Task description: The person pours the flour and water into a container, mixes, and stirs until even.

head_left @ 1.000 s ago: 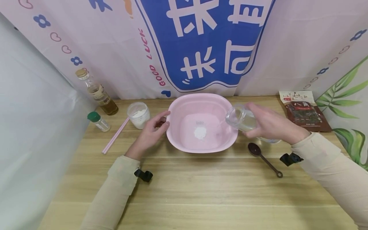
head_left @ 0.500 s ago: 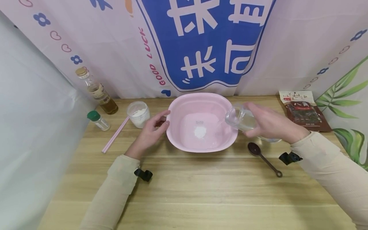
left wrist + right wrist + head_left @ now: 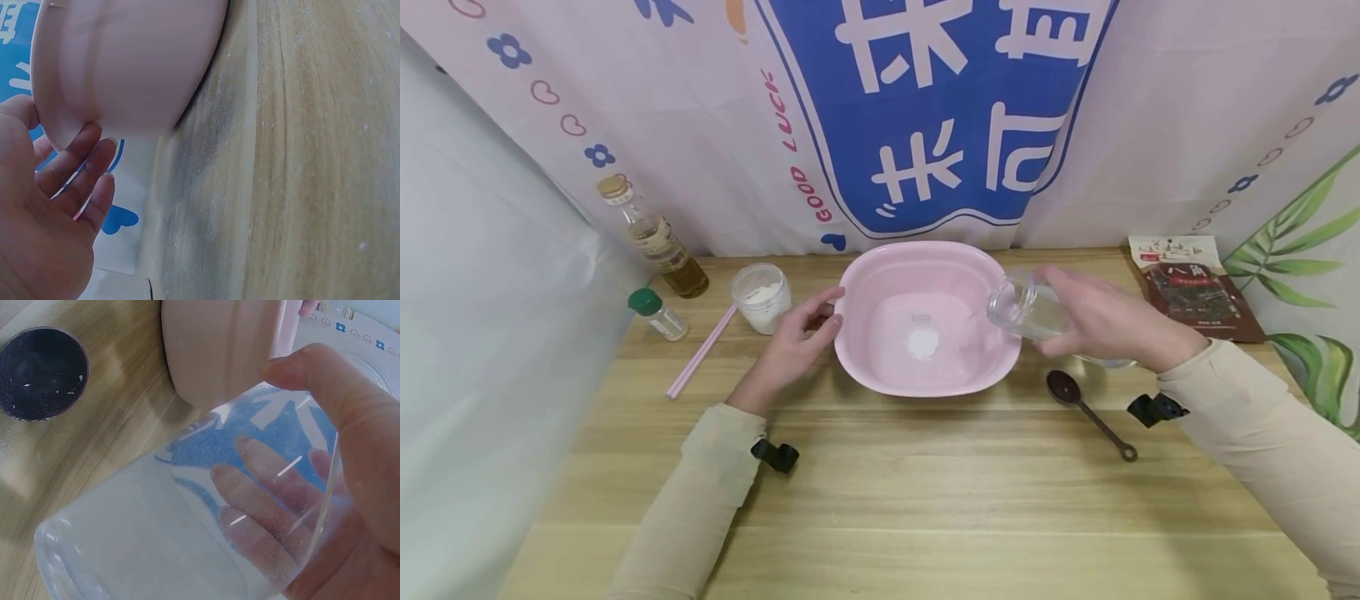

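Here, a clear glass jar [image 3: 1026, 308] is gripped by the right hand [image 3: 1101, 321] and tilted over the pink basin [image 3: 880, 267] at frame centre, while its left rim is steadied by relaxed left hand [image 3: 790, 346] fingers.

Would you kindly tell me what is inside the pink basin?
A small heap of white powder lies on the floor of the pink basin. The right hand tilts a clear glass over its rim, hiding that corner.
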A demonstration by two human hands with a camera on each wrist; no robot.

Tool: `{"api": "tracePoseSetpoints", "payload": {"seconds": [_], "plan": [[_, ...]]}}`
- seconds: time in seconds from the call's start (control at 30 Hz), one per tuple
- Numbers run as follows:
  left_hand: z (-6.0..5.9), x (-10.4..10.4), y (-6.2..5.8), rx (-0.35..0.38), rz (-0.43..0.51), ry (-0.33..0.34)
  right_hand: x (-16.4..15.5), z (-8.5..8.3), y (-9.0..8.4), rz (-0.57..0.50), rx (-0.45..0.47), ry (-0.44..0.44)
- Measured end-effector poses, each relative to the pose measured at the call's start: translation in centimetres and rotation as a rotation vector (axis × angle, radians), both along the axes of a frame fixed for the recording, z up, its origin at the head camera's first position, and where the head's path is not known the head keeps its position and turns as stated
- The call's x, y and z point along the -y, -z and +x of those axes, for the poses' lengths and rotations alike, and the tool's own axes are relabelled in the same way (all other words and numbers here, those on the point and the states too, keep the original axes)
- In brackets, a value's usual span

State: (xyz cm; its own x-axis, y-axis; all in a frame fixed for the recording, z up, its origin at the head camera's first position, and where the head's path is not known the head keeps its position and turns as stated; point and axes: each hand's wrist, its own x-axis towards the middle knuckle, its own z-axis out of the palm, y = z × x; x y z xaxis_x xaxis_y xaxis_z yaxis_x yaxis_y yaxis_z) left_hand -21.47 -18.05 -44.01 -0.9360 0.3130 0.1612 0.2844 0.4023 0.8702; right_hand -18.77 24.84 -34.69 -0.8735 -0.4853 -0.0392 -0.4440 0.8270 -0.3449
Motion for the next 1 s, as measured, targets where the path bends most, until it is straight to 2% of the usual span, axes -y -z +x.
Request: {"api": "tracePoseSetpoints", "payload": {"seconds": [0.63, 0.83, 1.0], "plan": [[-0.1, 0.0, 0.0, 0.005, -0.007, 0.002, -0.1, 0.1, 0.1, -0.002, -0.005, 0.009], [0.0, 0.0, 0.0, 0.015, -0.016, 0.003, -0.3, 0.1, 0.9, -0.087, 0.007, 0.045], [0.0, 0.0, -0.1, 0.012, -0.027, 0.005, -0.4, 0.1, 1.5, -0.163, -0.044, 0.044]]}}
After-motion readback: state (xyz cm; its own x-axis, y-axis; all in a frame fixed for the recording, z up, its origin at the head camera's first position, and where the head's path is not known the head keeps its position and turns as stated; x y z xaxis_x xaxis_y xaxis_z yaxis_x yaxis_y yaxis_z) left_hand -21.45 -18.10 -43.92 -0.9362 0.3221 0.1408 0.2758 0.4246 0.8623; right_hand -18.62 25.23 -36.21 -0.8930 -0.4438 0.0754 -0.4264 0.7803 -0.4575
